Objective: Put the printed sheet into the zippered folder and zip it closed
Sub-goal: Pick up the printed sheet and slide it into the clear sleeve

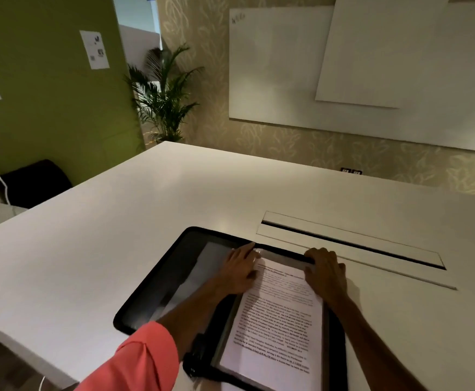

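A black zippered folder (157,289) lies open flat on the white table (118,221). The printed sheet (278,317), white with dense black text, rests on the folder's right half. My left hand (239,273) lies flat across the folder's middle, fingertips touching the sheet's top left corner. At the sheet's top right corner, my right hand (326,273) presses on the folder's far edge with curled fingers. The left half of the folder shows a grey inner pocket.
A long cable slot with a flap (352,241) is set into the table just beyond the folder. A dark chair (33,182) stands left of the table. Whiteboards (287,66) hang on the far wall, with a potted palm (163,91) in the corner.
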Demonstrator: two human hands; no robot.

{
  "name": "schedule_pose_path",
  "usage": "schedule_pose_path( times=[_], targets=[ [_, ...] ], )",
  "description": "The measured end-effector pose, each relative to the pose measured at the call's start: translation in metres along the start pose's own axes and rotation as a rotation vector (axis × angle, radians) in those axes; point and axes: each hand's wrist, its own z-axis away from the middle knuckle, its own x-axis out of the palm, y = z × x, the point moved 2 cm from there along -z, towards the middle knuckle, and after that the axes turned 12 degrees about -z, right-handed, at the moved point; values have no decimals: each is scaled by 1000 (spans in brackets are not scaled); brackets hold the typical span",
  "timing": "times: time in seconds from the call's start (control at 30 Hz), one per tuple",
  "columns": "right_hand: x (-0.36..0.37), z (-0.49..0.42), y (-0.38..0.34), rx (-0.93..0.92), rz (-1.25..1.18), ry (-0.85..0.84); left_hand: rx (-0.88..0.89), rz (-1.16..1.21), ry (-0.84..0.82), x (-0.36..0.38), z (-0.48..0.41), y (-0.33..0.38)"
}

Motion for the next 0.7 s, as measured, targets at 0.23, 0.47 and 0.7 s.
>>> schedule_pose_path(
  times=[0.23, 0.47, 0.7],
  targets=[
    [48, 33, -84, -102, -85, -42, -193, -41, 76, -5, 47, -50],
    [100, 54, -157, -58, -11, -76, -269, -57, 71, -4, 88, -121],
    [140, 60, -210, -36, 36, -56, -335, -31, 98, -4, 114, -187]
  ],
)
